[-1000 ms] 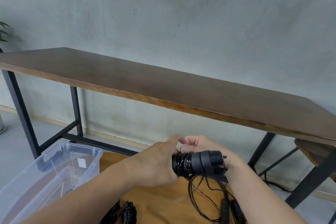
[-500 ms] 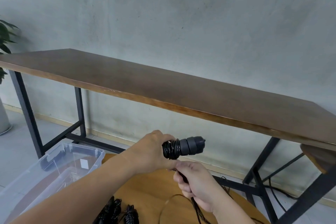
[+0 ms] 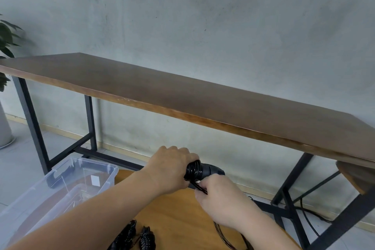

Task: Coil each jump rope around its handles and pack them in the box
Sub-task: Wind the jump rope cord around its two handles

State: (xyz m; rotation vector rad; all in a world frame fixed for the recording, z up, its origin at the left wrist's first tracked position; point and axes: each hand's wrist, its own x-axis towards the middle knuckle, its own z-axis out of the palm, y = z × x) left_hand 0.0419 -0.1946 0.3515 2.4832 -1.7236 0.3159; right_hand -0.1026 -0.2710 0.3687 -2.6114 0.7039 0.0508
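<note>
Black jump rope half-coiled on handles; clear box open.

The right hand has come up from below and now sits just under the black handles, pinching the rope tight against the coil; half a second back it hung lower with the rope trailing. The left hand has rolled over the bundle, so less handle shows past the knuckles. The view has swung slightly left.

the clear box stands open-topped at left; coiled ropes crowd the round table.
</note>
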